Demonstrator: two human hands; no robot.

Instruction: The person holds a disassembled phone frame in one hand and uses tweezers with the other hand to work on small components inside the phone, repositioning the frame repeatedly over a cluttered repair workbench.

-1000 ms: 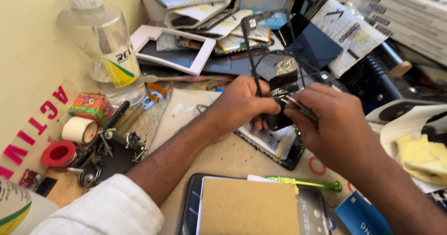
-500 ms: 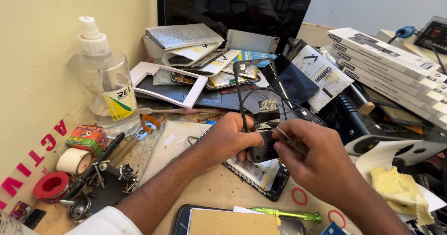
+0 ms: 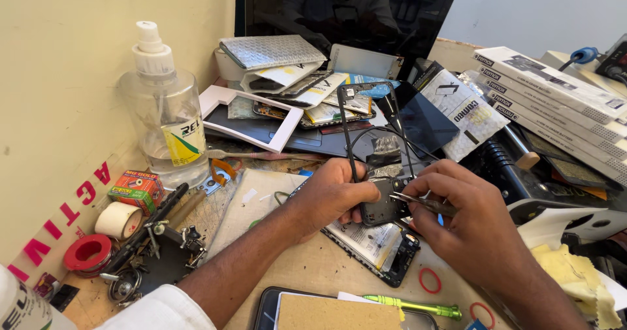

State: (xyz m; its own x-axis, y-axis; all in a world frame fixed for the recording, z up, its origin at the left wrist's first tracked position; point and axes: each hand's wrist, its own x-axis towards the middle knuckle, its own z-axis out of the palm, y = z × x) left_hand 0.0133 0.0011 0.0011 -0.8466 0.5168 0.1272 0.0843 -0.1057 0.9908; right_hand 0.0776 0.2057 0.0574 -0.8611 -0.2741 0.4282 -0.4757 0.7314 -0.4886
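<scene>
My left hand (image 3: pixel 332 196) grips the lower end of a thin black phone frame (image 3: pixel 369 148) that stands upright above the desk. My right hand (image 3: pixel 465 214) holds metal tweezers (image 3: pixel 421 203) whose tips touch the dark plate at the frame's bottom. Under both hands lies an opened phone body (image 3: pixel 377 248) with a pale battery showing. A black cable loops behind the frame.
A clear pump bottle (image 3: pixel 164 124) stands at the left wall, with tape rolls (image 3: pixel 118 221), a small red box (image 3: pixel 136 190) and dark tools near it. A green screwdriver (image 3: pixel 411 306) lies in front. Stacked white boxes (image 3: pixel 555 101) sit right, a yellow cloth (image 3: pixel 571 271) beside them.
The camera has tilted up and moved in, so more of the back clutter shows. Both hands stay on the frame; the tweezers have shifted slightly along its lower plate.
</scene>
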